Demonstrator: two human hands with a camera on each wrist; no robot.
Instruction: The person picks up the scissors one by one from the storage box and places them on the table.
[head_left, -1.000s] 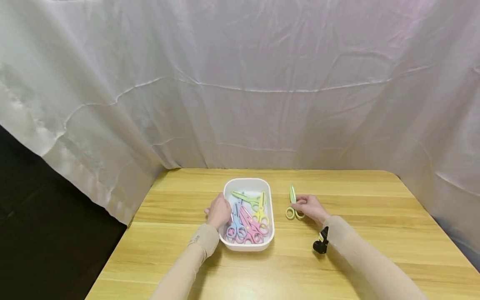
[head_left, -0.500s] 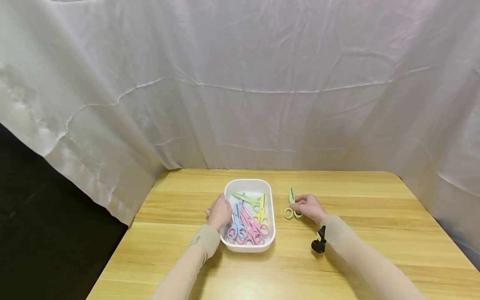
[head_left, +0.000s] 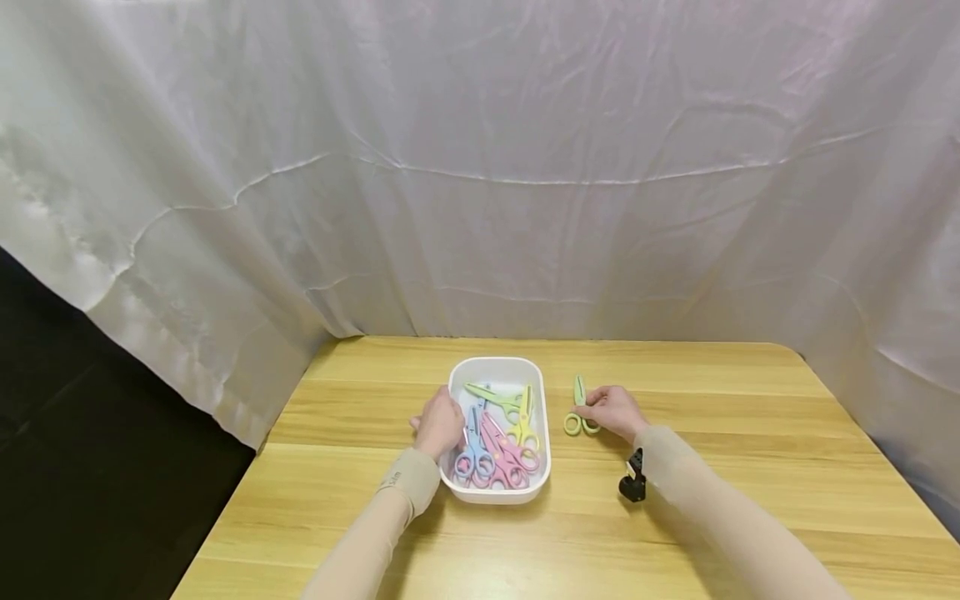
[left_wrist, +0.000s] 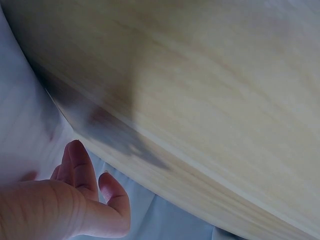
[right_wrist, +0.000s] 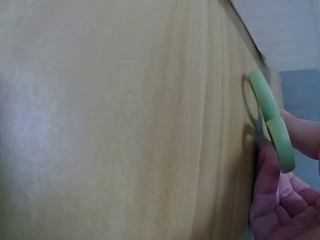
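A white plastic basket (head_left: pixel 495 496) holds several pairs of scissors, among them light blue scissors (head_left: pixel 472 450), pink scissors (head_left: pixel 504 446), yellow scissors (head_left: pixel 524 423) and green scissors (head_left: pixel 495 398). At the basket's left rim, my left hand (head_left: pixel 438 423) grips the wall; part of that hold is hidden. The left wrist view has the left hand (left_wrist: pixel 75 200) with fingers outside the wall. Right of the basket, my right hand (head_left: pixel 615 410) pinches another pair of light green scissors (head_left: pixel 580 392), blades pointing away. Their finger rings (right_wrist: pixel 281 142) are close above the tabletop in the right wrist view.
Both hands work over a wooden table (head_left: pixel 712 400). A pale curtain (head_left: pixel 570 250) hangs along its back and sides. Strapped at the right wrist is a small black camera (head_left: pixel 633 483). A dark area (head_left: pixel 90 467) lies beyond the left table edge.
My right hand has shifted slightly left toward the basket, carrying the light green scissors with it. The left hand keeps its place at the basket's rim.
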